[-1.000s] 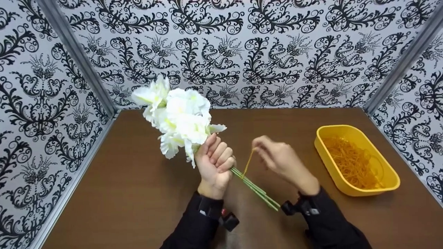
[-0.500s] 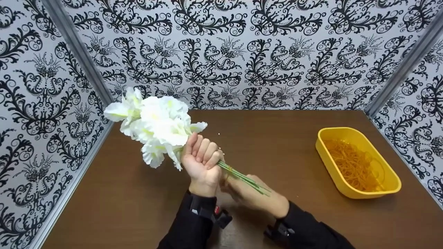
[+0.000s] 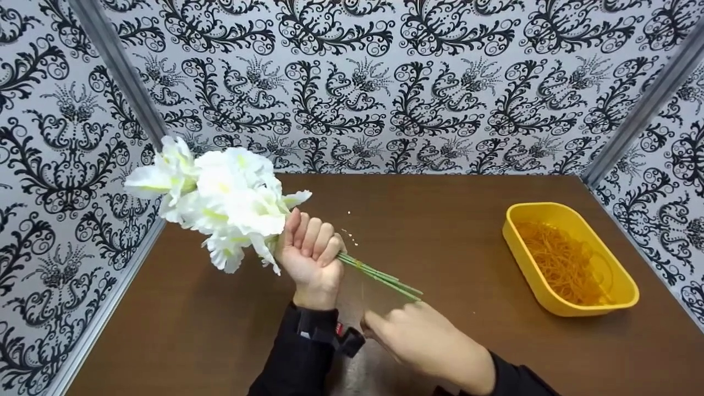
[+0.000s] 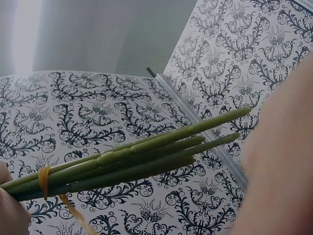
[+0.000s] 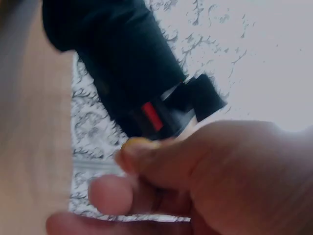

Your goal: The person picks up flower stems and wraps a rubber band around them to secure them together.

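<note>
Black-and-white patterned walls (image 3: 352, 82) stand behind a brown table (image 3: 451, 231). Left hand (image 3: 313, 253) has its fingers curled firmly around green stems (image 3: 388, 280); ruffled white flowers (image 3: 220, 192) spread out beyond the thumb side. Just beside the little finger, a yellow rubber band (image 4: 44, 182) goes around the stems. Right hand (image 3: 429, 341) pinches the band's stretched part between thumb and forefinger. Well apart from these fingers, to their right, rests a yellow tray (image 3: 523, 258) of rubber bands.
</note>
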Demonstrator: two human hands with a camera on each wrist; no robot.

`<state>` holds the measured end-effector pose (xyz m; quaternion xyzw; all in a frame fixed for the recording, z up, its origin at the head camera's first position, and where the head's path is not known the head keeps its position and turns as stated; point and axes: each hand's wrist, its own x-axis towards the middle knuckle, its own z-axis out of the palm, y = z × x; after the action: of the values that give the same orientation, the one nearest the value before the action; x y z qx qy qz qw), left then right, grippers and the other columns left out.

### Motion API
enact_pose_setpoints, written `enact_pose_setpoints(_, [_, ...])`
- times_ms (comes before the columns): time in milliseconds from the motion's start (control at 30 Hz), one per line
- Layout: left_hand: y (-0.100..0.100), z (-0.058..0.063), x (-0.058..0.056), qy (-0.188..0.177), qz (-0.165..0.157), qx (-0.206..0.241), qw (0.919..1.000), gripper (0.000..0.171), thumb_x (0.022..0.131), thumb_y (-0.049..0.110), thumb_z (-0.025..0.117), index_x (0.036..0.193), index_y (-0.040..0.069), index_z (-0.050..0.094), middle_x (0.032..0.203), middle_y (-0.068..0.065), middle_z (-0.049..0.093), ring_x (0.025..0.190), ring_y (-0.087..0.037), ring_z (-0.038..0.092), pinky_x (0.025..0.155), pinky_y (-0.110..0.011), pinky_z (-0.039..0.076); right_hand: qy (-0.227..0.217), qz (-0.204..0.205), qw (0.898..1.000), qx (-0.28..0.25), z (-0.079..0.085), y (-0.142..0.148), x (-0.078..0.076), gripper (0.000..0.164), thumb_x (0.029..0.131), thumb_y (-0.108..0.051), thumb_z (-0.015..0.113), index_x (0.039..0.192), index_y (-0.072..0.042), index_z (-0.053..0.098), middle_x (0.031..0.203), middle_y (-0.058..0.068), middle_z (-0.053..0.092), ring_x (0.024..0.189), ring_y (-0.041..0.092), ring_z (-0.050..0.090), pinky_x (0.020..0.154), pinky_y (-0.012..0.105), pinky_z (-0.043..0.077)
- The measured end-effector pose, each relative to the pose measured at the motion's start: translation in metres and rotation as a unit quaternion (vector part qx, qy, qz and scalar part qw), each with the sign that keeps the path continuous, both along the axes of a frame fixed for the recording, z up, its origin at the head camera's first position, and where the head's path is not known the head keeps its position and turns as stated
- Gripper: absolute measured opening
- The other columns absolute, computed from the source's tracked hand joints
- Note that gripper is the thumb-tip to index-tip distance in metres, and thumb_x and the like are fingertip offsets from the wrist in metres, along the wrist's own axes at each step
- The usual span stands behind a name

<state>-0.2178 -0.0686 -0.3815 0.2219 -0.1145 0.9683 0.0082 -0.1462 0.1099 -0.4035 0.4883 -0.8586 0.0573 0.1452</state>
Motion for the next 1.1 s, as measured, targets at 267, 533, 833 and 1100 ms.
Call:
enact_pose_setpoints(267, [0.000,0.002,0.003,0.035,0.008,-0.013,0.9993,0.049,0.098,0.011,0.053,0.063,0.019,0.018,0.052,0.009,0.016,0.044,-0.005,0.012,0.038,-0.017,0.012,0.082,0.021,0.992,-0.097,0.019,0.009,0.014,0.021,0.107,-0.027,0.052,0.089,-0.016,0.054,0.055,-0.013,0.032,0.039,0.007,0.036,0.039,0.021,0.012])
enact_pose_setpoints(533, [0.002,0.000,0.002,0.051,0.034,-0.069,0.9957,0.053,0.097,0.012,0.056,0.063,0.018,0.016,0.052,0.008,0.013,0.044,-0.005,0.010,0.038,-0.015,0.011,0.095,0.100,0.977,-0.165,0.031,0.007,0.019,0.025,0.110,-0.023,0.042,0.098,-0.013,0.061,0.060,-0.014,0.043,0.043,0.000,0.046,0.037,0.014,0.026])
enact_pose_setpoints(833, [0.002,0.000,0.003,0.100,0.022,-0.106,0.9891,0.051,0.101,0.015,0.054,0.065,0.017,0.017,0.052,0.008,0.016,0.044,-0.004,0.012,0.038,-0.014,0.013,0.175,0.183,0.914,-0.317,0.056,0.016,0.009,0.019,0.104,-0.013,0.057,0.093,-0.002,0.068,0.068,-0.006,0.061,0.050,-0.001,0.051,0.043,0.012,0.043])
enact_pose_setpoints(1100, [0.002,0.007,0.011,0.134,-0.108,-0.106,0.9793,0.047,0.102,0.017,0.051,0.064,0.018,0.023,0.051,0.009,0.021,0.043,-0.004,0.015,0.038,-0.013,0.016,0.241,0.124,0.872,-0.409,0.063,0.034,-0.015,0.026,0.102,-0.010,0.059,0.081,0.001,0.069,0.069,0.005,0.069,0.040,0.007,0.049,0.035,0.021,0.039])
